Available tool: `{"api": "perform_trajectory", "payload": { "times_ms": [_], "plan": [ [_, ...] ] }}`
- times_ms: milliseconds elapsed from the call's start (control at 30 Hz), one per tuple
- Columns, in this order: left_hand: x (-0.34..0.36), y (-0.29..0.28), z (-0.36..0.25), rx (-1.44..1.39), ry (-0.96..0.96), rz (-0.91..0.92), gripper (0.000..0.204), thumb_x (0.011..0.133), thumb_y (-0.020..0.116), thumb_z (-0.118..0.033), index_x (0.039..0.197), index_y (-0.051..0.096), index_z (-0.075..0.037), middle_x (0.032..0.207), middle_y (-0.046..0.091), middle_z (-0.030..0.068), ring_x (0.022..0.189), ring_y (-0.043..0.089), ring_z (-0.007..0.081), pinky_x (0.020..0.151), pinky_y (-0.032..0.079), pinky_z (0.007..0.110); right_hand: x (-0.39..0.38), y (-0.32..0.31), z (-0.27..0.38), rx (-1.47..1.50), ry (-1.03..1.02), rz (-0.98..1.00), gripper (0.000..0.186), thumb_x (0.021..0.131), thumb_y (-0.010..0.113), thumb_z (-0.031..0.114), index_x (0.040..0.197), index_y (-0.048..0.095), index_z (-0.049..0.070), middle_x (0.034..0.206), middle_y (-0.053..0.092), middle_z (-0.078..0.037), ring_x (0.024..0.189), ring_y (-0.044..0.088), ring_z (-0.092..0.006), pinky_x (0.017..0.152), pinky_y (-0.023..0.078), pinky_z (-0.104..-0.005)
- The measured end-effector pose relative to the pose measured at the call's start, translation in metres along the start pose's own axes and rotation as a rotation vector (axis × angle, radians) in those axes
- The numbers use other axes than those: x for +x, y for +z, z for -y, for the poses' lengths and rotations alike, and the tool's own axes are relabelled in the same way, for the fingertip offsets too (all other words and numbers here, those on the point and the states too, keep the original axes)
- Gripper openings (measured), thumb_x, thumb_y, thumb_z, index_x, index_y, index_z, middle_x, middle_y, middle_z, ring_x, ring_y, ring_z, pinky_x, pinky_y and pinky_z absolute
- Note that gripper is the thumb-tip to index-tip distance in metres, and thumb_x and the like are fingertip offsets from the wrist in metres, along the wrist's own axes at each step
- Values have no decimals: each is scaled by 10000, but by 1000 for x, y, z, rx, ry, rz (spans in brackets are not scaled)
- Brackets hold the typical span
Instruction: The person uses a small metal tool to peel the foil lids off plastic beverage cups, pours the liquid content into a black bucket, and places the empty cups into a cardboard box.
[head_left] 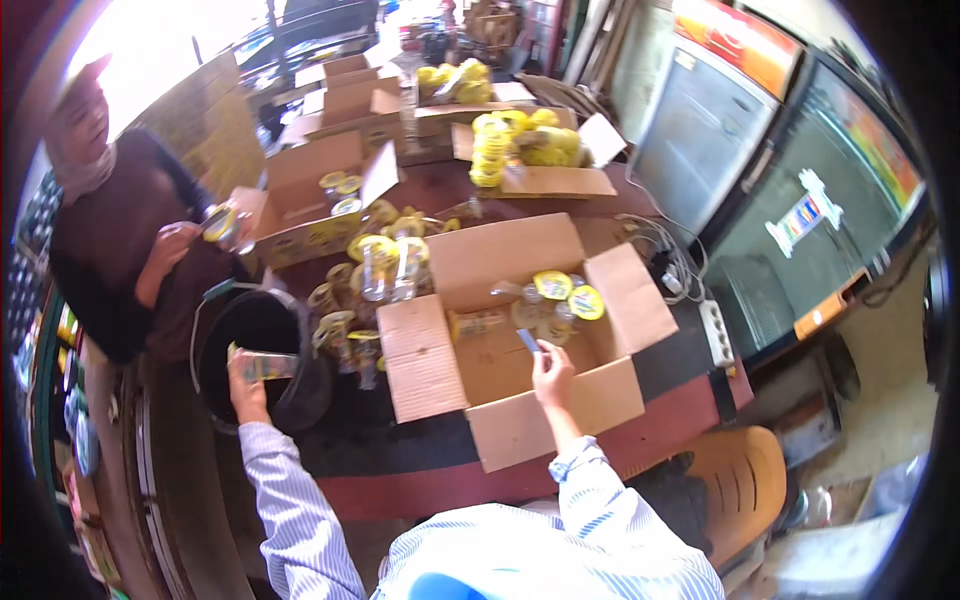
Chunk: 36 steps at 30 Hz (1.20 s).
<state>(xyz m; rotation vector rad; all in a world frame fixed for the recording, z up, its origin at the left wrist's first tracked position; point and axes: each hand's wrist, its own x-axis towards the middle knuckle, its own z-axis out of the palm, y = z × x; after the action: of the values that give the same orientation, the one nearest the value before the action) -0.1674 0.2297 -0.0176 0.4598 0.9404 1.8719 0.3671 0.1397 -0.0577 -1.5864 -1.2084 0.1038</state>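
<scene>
My left hand point(248, 388) is closed around a clear plastic cup point(272, 367), tipped on its side over the mouth of a black bucket point(318, 385). My right hand point(552, 376) pinches a small flat blue-grey piece, blade-like in shape point(528, 341), above an open cardboard box point(510, 385). Inside that box, near its far right corner, stand several clear cups with yellow-and-green lids point(586, 302). Left of the box lies a heap of clear cups point(376, 265), some with yellow rims.
Across the bucket, a person point(135, 230) holds another cup in both hands. Further back are a box with a few cups point(310, 180) and a box of yellow-lidded cups point(530, 145). A power strip point(716, 333) lies at the right edge, near an orange chair point(735, 490).
</scene>
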Motion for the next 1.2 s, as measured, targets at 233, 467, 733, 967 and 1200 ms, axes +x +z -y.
{"api": "perform_trajectory", "payload": {
  "times_ms": [233, 467, 733, 967, 1200],
  "plan": [
    [50, -32, 51, -422, -54, -154, 359, 738, 649, -264, 997, 493, -69, 945, 550, 85, 898, 530, 236, 785, 460, 395, 1, -9, -4, -39, -14, -21, 193, 764, 580, 22, 954, 609, 44, 757, 571, -79, 634, 561, -184, 553, 458, -294],
    [61, -38, 58, -900, -127, -147, 427, 777, 594, -319, 1060, 479, -21, 1034, 527, 101, 987, 502, 245, 849, 435, 415, 2, -9, -4, -157, -58, -3, 182, 752, 576, 39, 933, 595, 54, 736, 555, -61, 681, 532, -217, 633, 426, -346],
    [34, -16, 60, -1158, -104, -33, 576, 816, 520, -439, 1180, 462, 4, 1177, 488, 162, 1098, 451, 329, 951, 373, 454, 2, -14, 3, -322, -99, 64, 166, 757, 577, 95, 922, 595, 86, 727, 546, -41, 711, 526, -215, 659, 400, -350],
    [17, -12, 47, -1258, -204, -46, 499, 778, 592, -273, 1153, 465, 30, 1123, 504, 172, 1083, 462, 318, 938, 392, 440, 1, -7, 5, -330, -112, 66, 162, 752, 581, 101, 913, 604, 98, 704, 530, -26, 688, 516, -198, 637, 388, -341],
    [-13, 39, 39, -1405, -423, -82, 517, 663, 594, -83, 1123, 409, 67, 1052, 431, 182, 1030, 447, 318, 915, 409, 444, 2, -10, 2, -350, -100, 65, 157, 749, 585, 106, 905, 603, 104, 702, 529, -24, 689, 517, -197, 638, 390, -339]
  ]
}}
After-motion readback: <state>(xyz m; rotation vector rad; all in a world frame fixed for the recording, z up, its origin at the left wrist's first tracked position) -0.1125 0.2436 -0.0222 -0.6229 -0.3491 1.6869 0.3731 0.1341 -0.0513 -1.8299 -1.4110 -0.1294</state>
